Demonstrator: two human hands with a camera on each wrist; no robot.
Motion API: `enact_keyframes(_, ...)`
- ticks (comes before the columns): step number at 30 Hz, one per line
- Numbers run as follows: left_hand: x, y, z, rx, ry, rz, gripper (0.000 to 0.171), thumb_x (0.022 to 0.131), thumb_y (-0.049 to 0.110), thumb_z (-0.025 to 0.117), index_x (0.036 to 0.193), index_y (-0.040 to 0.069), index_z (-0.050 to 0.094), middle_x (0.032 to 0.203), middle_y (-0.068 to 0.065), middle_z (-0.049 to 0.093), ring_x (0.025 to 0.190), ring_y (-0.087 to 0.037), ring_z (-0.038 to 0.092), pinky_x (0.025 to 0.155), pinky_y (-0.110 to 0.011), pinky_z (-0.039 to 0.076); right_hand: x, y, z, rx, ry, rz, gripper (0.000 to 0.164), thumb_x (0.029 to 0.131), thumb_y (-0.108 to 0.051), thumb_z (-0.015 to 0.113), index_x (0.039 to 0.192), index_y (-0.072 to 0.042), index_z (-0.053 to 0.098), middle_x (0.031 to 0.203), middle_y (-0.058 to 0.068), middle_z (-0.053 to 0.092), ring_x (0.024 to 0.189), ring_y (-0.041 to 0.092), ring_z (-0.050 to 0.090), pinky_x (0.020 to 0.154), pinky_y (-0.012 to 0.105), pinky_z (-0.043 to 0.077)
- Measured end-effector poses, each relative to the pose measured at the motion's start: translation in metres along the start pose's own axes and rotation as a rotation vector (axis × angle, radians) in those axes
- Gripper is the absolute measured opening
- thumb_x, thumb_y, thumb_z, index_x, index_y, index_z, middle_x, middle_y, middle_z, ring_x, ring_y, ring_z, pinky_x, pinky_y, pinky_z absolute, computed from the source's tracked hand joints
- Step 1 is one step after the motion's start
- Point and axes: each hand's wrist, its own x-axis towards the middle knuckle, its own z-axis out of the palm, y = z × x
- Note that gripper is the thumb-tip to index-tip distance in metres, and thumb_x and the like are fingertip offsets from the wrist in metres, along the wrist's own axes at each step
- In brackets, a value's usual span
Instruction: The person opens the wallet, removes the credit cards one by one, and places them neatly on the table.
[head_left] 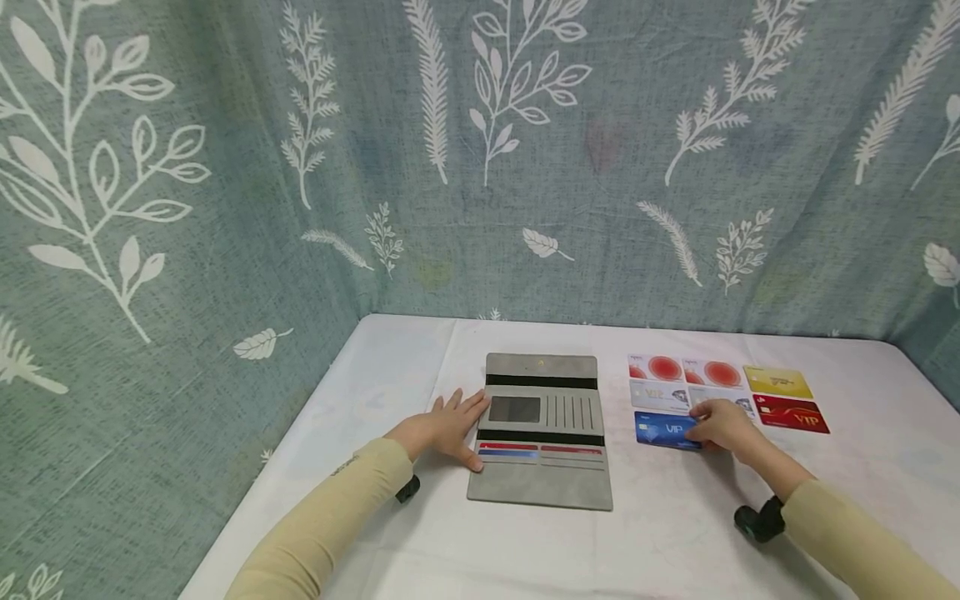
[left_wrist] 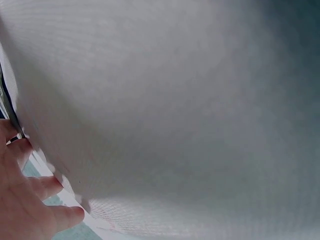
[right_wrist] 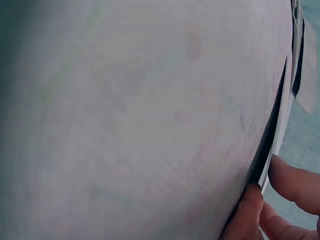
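Note:
A grey card wallet (head_left: 540, 492) lies unfolded on the white table, with a clear window, slots, and red and blue cards (head_left: 508, 450) tucked into its lower slots. My left hand (head_left: 450, 429) rests at the wallet's left edge with fingers spread; the left wrist view shows those fingers against the tabletop. To the wallet's right, my right hand (head_left: 726, 427) pinches the right end of a blue VIP card (head_left: 660, 428) between thumb and fingers. In the right wrist view that card (right_wrist: 272, 135) is seen edge-on, with a dark gap beneath it.
Behind the blue card, two red-and-white cards (head_left: 663, 367) and two silver cards (head_left: 654, 395) lie in rows, one silver partly covered by my right hand. A yellow card (head_left: 776, 382) and a red VIP card (head_left: 795, 414) lie farther right. A patterned curtain (head_left: 600, 167) hangs behind the table.

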Motion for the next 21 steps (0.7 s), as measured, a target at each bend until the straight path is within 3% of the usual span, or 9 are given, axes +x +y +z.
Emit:
enact_keyframes(9, 0.000, 0.000, -0.001, 0.001, 0.004, 0.004, 0.113, 0.065, 0.059, 0.072, 0.148, 0.013, 0.010, 0.155, -0.004, 0.005, 0.139, -0.039, 0.001, 0.108, -0.059, 0.005, 0.001, -0.005, 0.005, -0.147, 0.046, -0.069, 0.048, 0.077, -0.017, 0.073, 0.106, 0.015, 0.053, 0.089, 0.021, 0.055, 0.075, 0.024, 0.051, 0.060, 0.028, 0.043)
enact_keyframes(21, 0.000, 0.000, -0.001, -0.004, 0.005, 0.003, 0.113, 0.065, 0.059, 0.071, 0.148, 0.013, 0.009, 0.155, -0.004, 0.004, 0.139, -0.039, 0.001, 0.108, -0.059, 0.005, 0.003, -0.011, 0.007, -0.227, 0.039, -0.094, 0.043, 0.077, -0.017, 0.074, 0.100, 0.013, 0.054, 0.091, 0.021, 0.056, 0.081, 0.029, 0.050, 0.070, 0.035, 0.045)
